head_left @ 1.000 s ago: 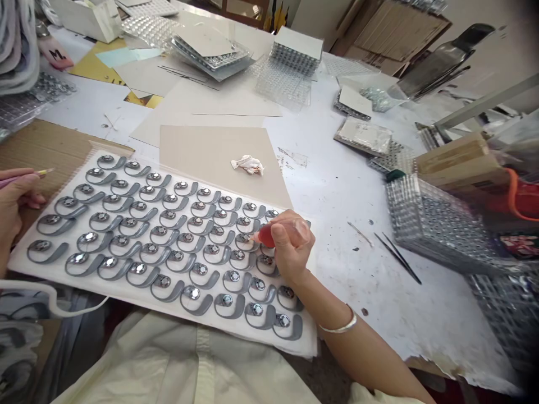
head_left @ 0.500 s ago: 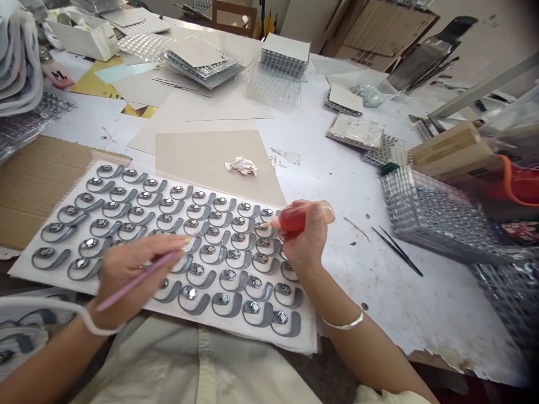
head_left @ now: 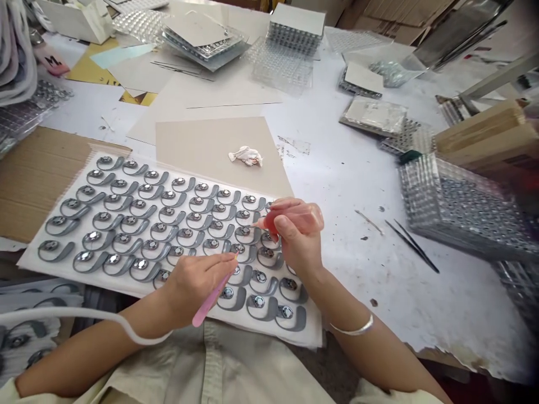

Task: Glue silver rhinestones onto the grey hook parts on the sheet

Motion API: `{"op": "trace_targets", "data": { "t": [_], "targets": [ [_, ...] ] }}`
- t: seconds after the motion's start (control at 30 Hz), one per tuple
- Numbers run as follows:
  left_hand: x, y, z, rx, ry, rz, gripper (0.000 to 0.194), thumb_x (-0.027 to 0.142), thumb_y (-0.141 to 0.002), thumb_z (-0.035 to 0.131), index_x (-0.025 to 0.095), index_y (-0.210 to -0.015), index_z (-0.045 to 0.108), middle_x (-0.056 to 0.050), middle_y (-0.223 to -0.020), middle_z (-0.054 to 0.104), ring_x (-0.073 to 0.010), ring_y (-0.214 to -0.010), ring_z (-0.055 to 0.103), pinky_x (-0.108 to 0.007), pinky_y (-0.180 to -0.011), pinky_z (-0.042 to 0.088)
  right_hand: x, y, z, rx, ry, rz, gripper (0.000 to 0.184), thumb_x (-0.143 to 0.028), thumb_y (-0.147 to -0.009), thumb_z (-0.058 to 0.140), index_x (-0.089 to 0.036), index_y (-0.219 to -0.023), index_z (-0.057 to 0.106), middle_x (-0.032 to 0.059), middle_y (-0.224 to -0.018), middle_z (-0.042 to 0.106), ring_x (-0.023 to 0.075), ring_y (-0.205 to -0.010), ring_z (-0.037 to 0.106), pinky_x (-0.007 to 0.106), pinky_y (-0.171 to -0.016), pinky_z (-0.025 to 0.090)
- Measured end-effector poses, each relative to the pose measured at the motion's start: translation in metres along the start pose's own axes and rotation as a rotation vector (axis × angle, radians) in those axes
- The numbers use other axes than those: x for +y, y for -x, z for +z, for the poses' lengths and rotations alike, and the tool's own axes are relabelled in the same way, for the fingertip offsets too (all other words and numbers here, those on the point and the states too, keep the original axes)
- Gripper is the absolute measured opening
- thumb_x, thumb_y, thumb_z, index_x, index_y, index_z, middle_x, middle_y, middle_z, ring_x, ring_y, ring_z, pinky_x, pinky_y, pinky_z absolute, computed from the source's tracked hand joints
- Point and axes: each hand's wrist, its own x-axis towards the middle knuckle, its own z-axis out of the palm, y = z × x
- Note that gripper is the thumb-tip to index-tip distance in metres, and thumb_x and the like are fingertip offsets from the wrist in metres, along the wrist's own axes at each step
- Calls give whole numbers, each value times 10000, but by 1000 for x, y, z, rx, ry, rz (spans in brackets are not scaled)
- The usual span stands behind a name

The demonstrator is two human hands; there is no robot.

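Left hand (head_left: 197, 289) has moved inward over the white card (head_left: 31, 261) of grey curled stone-set pieces (head_left: 115, 264), pinching a slim pink stick (head_left: 213, 298); right hand (head_left: 300, 235) clenches a translucent red squeeze bottle (head_left: 270, 223), its tip at the pieces.

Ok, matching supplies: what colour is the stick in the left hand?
The stick is pink, clearest in the head view.

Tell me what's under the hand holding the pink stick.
A white sheet with rows of grey curved strips and shiny studs lies under the left hand. Pieces beneath the palm are covered, so they cannot be seen.
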Motion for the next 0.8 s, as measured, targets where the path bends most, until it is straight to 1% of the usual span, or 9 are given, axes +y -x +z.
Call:
{"op": "trace_targets", "data": {
  "t": [0.1, 0.17, 0.2, 0.27, 0.37, 0.47, 0.63, 0.7, 0.8],
  "targets": [
    [1, 3, 2, -17, -14, 5, 229, 56, -848, 567, 89, -1074, 589, -100, -1037, 718, -161, -940, 702, -219, -720, 620, 1, 5, 5, 44, -42, -28, 276, -480, -783, 661, -234, -671, 601, 6, -629, 634, 190, -699, 636, 334, -590, 514],
    [3, 3, 1, -43, -24, 0, 214, 55, -854, 549, 84, -1063, 586, -116, -1054, 712, -170, -913, 708, -243, -711, 625, 0, 8, 9, 32, -13, -91, 269, -453, -798, 657, -231, -659, 598, -3, -611, 632, 178, -680, 625, 351, -667, 519],
    [4, 2, 0, -55, -31, -1, 205, 54, -860, 534, 80, -1056, 587, -127, -1055, 710, -175, -899, 711, -251, -704, 626, -1, 8, 11, 15, 10, -128, 272, -433, -806, 654, -228, -638, 594, -4, -594, 628, 176, -689, 621, 349, -682, 514],
    [6, -1, -2, -83, -59, 8, 194, 49, -872, 496, 65, -1040, 593, -151, -1051, 707, -185, -876, 714, -262, -686, 627, -2, 9, 15, -24, 40, -174, 275, -393, -823, 644, -223, -615, 587, -8, -558, 618, 172, -690, 610, 333, -669, 501],
    [12, -7, -4, -121, -151, 57, 224, 25, -871, 425, 32, -1001, 609, -197, -1027, 703, -199, -818, 721, -271, -614, 623, -2, 11, 18, -85, 42, -192, 252, -352, -841, 629, -216, -632, 601, -12, -544, 619, 155, -632, 589, 315, -617, 485],
    [18, -11, -3, -113, -251, 93, 246, -2, -850, 403, 17, -946, 628, -222, -985, 706, -203, -734, 720, -270, -528, 604, -1, 11, 19, -113, 45, -216, 249, -339, -850, 619, -211, -637, 615, -5, -563, 630, 147, -609, 583, 312, -605, 484],
    [23, -11, 2, -82, -321, 95, 189, -12, -838, 474, 32, -886, 650, -213, -942, 716, -198, -677, 710, -262, -497, 587, -3, 12, 21, -138, 87, -175, 253, -394, -842, 618, -211, -668, 607, -7, -539, 621, 165, -600, 596, 339, -607, 494],
    [23, -10, 3, -78, -327, 91, 189, -8, -845, 472, 41, -870, 653, -201, -924, 721, -187, -667, 705, -255, -506, 587, -3, 12, 22, -142, 87, -157, 239, -400, -836, 624, -210, -692, 605, -8, -539, 617, 167, -596, 595, 347, -606, 495],
    [22, -10, 2, -96, -340, 103, 224, -16, -847, 440, 44, -873, 654, -202, -924, 720, -178, -655, 699, -249, -501, 580, -2, 13, 22, -150, 88, -155, 234, -378, -836, 627, -209, -674, 606, -3, -566, 613, 164, -603, 588, 348, -604, 489]
  ]
}}
